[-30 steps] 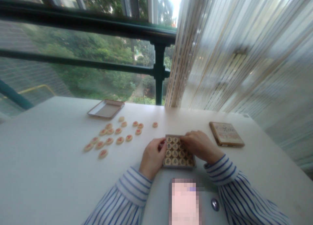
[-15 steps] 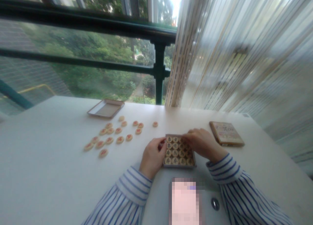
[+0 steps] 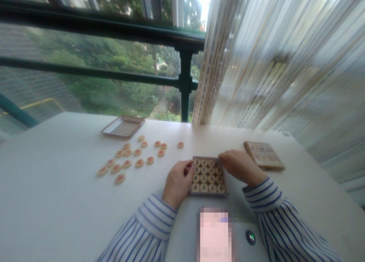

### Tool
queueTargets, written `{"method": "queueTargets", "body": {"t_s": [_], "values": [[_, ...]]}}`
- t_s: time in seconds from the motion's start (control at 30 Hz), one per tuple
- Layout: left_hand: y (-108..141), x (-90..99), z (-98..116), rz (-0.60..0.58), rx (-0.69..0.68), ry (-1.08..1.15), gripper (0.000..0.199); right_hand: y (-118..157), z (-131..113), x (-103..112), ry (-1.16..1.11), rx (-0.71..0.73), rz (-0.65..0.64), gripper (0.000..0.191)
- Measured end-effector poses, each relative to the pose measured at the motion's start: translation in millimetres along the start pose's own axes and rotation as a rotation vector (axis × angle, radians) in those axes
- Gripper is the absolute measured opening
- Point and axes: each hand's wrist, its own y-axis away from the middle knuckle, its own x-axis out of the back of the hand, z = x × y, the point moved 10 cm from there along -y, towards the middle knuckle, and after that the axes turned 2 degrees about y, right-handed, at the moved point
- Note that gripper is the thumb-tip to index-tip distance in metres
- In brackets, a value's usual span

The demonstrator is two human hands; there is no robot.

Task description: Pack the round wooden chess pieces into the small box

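Observation:
A shallow square box (image 3: 209,194) lies on the white table, filled with rows of round wooden pieces (image 3: 211,178) that bear dark characters. My left hand (image 3: 178,182) grips the box's left edge, its fingers closed on the rim. At the upper right corner of the box is my right hand (image 3: 241,166), fingers bent together; its fingertips are too small and hidden to show whether a piece is between them. Left of the box, several loose round pieces with red characters (image 3: 139,163) are scattered on the table.
An open, shallow tray (image 3: 123,135) stands at the table's back left. A flat patterned box (image 3: 265,155) lies to the right. Near the front are a pixelated phone-like object (image 3: 215,235) and a small dark oval object (image 3: 251,237). Railing and string curtain stand behind.
My right hand has shifted slightly right, from over the box's upper right pieces to its corner, uncovering more of them. My left hand stays on the left edge.

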Motion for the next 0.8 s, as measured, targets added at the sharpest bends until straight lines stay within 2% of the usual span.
{"method": "queueTargets", "body": {"t_s": [0.43, 0.63, 0.8], "values": [[1, -1.0, 0, -0.003, 0.007, 0.010, 0.028, 0, 1, 1, -0.014, -0.009, 0.000, 0.029], [1, 4.3, 4, 0.020, 0.005, 0.033, 0.030, 3, 1, 14, -0.050, -0.021, 0.068, 0.030], [2, 9.4, 7, 0.045, -0.007, 0.046, 0.031, 6, -6, 23, -0.066, -0.016, 0.075, 0.030]]}}
